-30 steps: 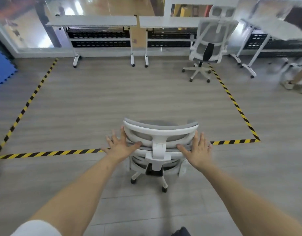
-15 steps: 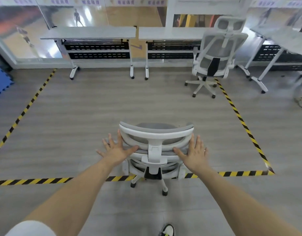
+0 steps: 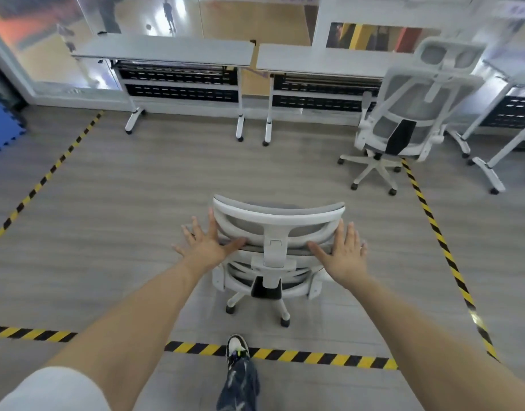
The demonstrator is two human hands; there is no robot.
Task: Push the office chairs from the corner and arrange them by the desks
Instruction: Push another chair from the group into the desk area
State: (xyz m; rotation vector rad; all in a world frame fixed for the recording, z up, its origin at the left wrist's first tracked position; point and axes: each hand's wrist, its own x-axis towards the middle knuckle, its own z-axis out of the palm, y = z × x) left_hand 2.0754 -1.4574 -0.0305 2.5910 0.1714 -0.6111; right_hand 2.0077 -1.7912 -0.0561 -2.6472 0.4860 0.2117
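A white office chair (image 3: 276, 221) with grey mesh back stands on its castors in the middle of the floor, its back toward me. My left hand (image 3: 206, 244) presses flat on the left side of the backrest, fingers spread. My right hand (image 3: 342, 250) presses flat on the right side, fingers straight. A second white mesh chair (image 3: 409, 114) with a headrest stands at the far right, by the right grey desk (image 3: 317, 59). The left grey desk (image 3: 166, 48) has no chair by it.
Yellow-black floor tape (image 3: 445, 250) marks a rectangle around the chair. A third desk (image 3: 513, 78) stands tilted at the far right. Blue foam mats (image 3: 3, 129) lie at the left. A glass wall runs behind the desks. My shoe (image 3: 237, 348) steps on the near tape line.
The chair has rolled forward across the near tape line toward the desks, with both hands staying flat on its back. The desks and the second chair appear closer.
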